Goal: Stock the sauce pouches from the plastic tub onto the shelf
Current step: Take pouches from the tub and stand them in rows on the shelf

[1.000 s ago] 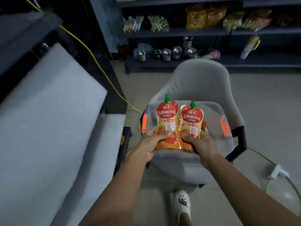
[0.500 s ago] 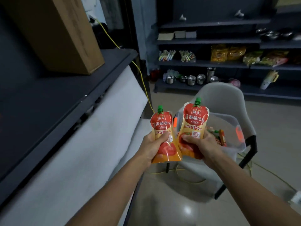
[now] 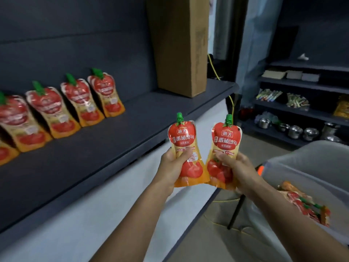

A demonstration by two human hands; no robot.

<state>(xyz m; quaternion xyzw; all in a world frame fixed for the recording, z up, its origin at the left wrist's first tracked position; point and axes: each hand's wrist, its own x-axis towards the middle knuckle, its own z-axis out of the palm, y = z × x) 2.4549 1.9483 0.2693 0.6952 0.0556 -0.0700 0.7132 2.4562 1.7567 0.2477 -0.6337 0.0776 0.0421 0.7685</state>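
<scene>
Left hand (image 3: 170, 167) fingers grip left pouch (image 3: 182, 138); right hand (image 3: 241, 169) fingers grip right pouch (image 3: 226, 141). Cardboard box (image 3: 181, 44) upright on shelf (image 3: 113, 146).

On the left pouch (image 3: 184, 142), gripped in the left hand (image 3: 171, 168): brand badge 海天 in white near the top of the red panel, then large white characters 番茄沙司 just below. Same two lines on the right pouch (image 3: 226, 142), gripped in the right hand (image 3: 238, 167): 海天 above 番茄沙司. Under the large characters on both, a small one-line band and finer print, too blurred to read. On the row of pouches (image 3: 75, 99) standing on the shelf (image 3: 141, 129), matching red labels, lettering smeared and illegible. Faint marks on the cardboard box (image 3: 179, 44), unreadable.
</scene>
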